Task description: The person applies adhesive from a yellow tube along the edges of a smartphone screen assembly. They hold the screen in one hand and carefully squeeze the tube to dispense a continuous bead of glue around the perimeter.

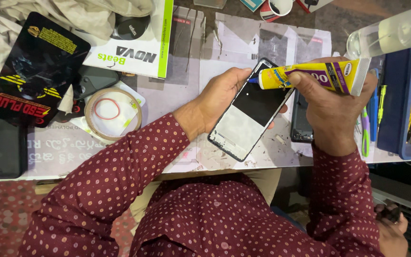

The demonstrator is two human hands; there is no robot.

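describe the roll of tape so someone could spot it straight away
Start at the black antistatic mat at the table's left. Just right of its lower edge lies the tape roll, flat on the table. It is the only tan ring there, with a red band inside.

A single head-worn view was given, aimed steeply down from close above. The left hand (220,97) and right hand (331,114) were framed centrally, with the table (177,76) spread beyond the grip.

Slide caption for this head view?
Left hand steadies an opened black phone frame while right hand presses a yellow glue tube against it.
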